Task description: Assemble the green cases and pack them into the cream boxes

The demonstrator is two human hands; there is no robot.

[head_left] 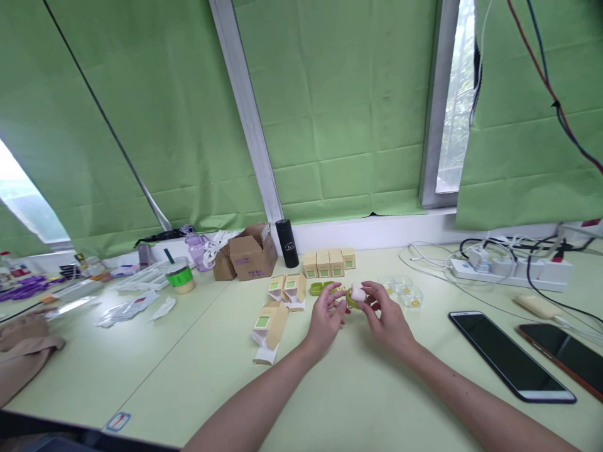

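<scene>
Just left of the right hand, a white piece sits clamped in that hand's fingers, against a green ring; whether the left hand grips, I cannot tell.

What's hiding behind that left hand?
Just behind the left hand is a small green container, partly covered. Farther back stand four small cardboard boxes in a row. Anything fully covered by the hand can't be seen.

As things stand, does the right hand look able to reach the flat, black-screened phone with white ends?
Probably yes: nothing visible blocks the right hand from the phone, though that hand holds a small, rounded green-and-white item.
</scene>
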